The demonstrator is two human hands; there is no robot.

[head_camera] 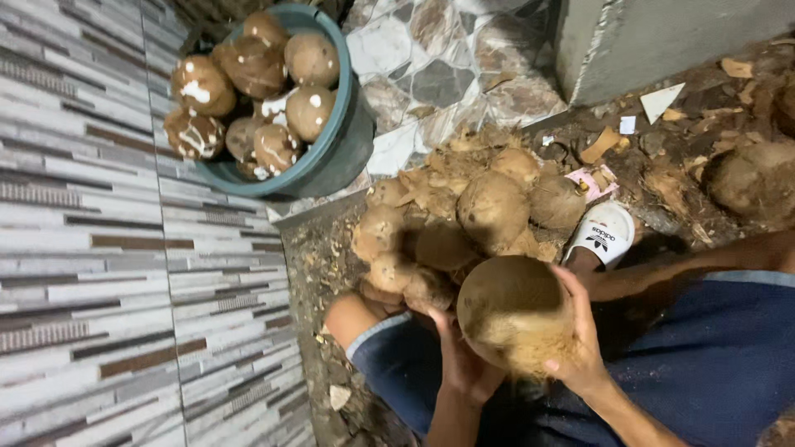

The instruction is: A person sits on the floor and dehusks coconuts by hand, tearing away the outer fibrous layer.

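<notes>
I hold a large brown fibrous coconut (513, 319) over my lap with both hands. My left hand (460, 362) cups its lower left side from underneath. My right hand (581, 341) wraps around its right side, fingers spread over the husk fibres. Just beyond the held coconut lies a pile of several husked coconuts (451, 223) with loose husk scraps on the dirt ground.
A teal plastic tub (344, 145) heaped with partly shelled coconuts showing white patches stands by the striped tile wall (91, 248). My legs in blue shorts (712, 364) and a foot in a white sandal (603, 233) flank the pile. Husk debris and another coconut (749, 178) lie at right.
</notes>
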